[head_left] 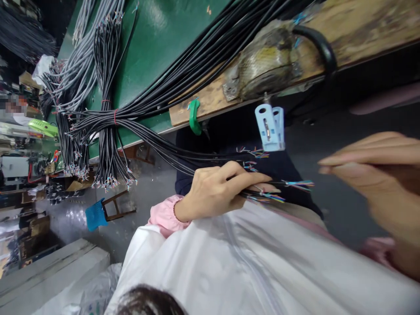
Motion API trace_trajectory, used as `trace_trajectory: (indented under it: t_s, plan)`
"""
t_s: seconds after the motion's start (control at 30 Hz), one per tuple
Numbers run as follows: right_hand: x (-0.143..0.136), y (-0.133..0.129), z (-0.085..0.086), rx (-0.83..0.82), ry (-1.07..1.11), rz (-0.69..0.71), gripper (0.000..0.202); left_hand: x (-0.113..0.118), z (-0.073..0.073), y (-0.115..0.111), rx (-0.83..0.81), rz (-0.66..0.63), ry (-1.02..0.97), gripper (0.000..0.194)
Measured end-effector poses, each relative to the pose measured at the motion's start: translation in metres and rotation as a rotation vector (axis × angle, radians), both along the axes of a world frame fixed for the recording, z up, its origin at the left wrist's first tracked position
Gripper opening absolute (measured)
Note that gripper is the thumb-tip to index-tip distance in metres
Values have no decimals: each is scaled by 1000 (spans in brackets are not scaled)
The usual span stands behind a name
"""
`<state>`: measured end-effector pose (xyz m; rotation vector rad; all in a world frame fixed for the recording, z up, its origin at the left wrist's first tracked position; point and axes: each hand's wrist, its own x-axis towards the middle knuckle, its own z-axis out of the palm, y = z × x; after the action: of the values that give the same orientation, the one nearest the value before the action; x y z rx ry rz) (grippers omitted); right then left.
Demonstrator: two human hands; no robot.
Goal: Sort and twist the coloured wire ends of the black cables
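My left hand (218, 188) is closed round several black cables (173, 155), close to my white apron. Past its fingers, one cable end fans out into thin coloured wires (299, 185), and other stripped ends lie just above and below. My right hand (377, 175) is off to the right, apart from the cables. Its thumb and fingertips are pressed together; anything between them is too small to make out. Between the hands and the bench edge hangs a light blue clothes peg (268, 129). A red tie (115, 116) binds the cable bundle further back.
A green table (154, 48) carries black and grey cable bundles (108, 57). Along its edge runs a wooden board (361, 26) with a tape-wrapped device (267, 63) and a green clip (194, 117). A blue stool (96, 214) stands on the floor at left.
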<state>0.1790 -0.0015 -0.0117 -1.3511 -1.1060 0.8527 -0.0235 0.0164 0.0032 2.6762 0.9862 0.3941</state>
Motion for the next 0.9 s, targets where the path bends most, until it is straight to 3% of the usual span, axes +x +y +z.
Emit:
trace_trajectory:
  t_s: [0.17,0.37,0.5,0.67,0.77,0.9]
  plan:
    - [-6,8,4,87,192,353,25,-4,5,0,-94,4,9,36]
    - [-20,18,13,251,390,512,7,-6,13,-1,-161,25,5,38]
    - [-28,23,12,278,384,390,16,-10,21,-1,-253,48,62,33]
    - [-23,16,10,194,279,282,20,-16,19,-2,-215,14,-48,29]
    - [-14,5,10,47,137,207,16,-14,9,-7,-99,63,-88,29]
    - [-18,-5,12,-2,60,54,10,-5,-4,-12,156,136,-275,23]
